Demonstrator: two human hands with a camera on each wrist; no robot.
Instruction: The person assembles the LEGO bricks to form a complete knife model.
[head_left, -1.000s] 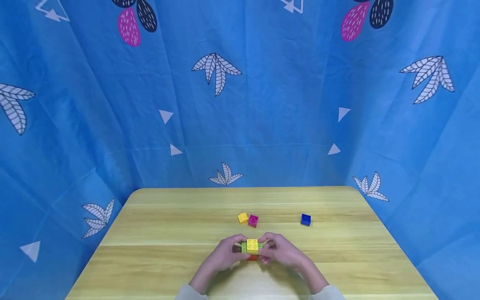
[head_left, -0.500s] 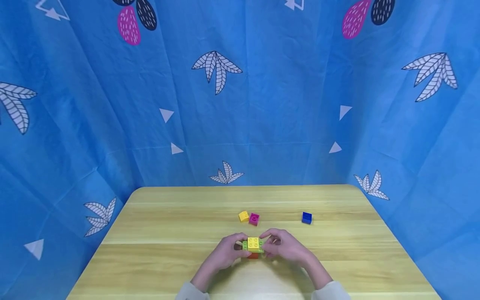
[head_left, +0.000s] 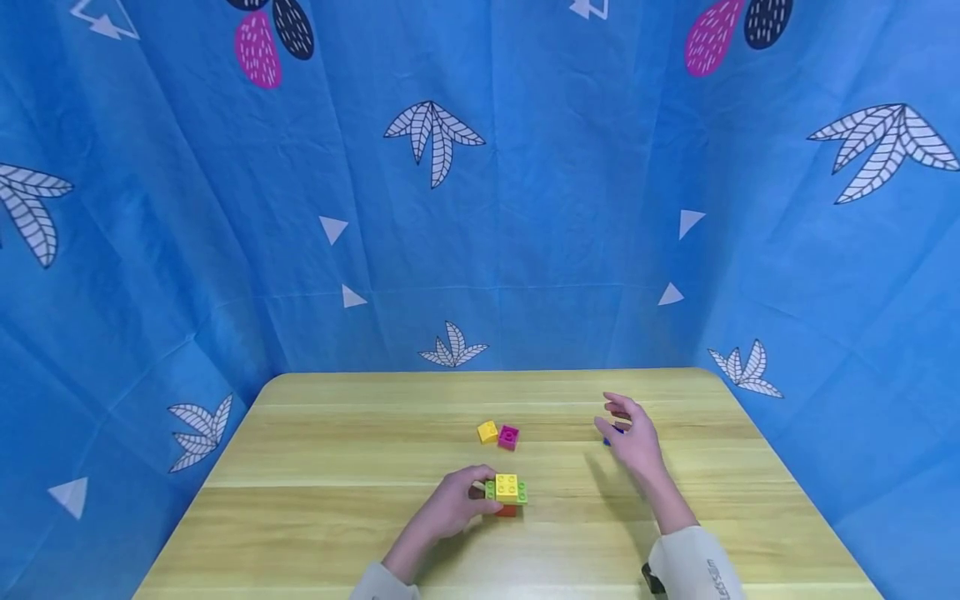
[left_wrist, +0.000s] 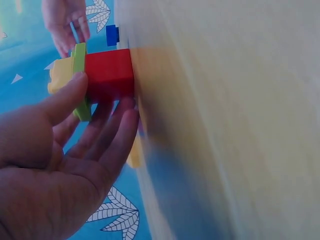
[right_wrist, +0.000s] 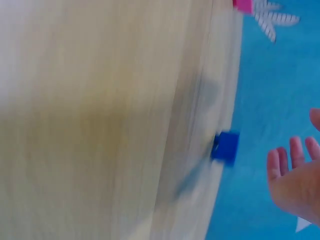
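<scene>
Three bricks are joined in one stack (head_left: pixel 507 497), lower centre of the head view: red brick (left_wrist: pixel 110 75) lowest, green brick (left_wrist: pixel 80 56) between, yellow top brick (head_left: pixel 506 485) uppermost. I hold this stack at its left end, between thumb and fingers of the left hand (head_left: pixel 452 502). Three bricks lie loose on the desk (head_left: pixel 337 421): loose yellow brick (head_left: pixel 487 432) and magenta brick (head_left: pixel 508 437), just above the stack; blue brick (right_wrist: pixel 227 148), right of centre. I position the right hand (head_left: pixel 636 437), fingers spread, holding nothing, near the blue brick. Judged status: half joined, half unattached.
</scene>
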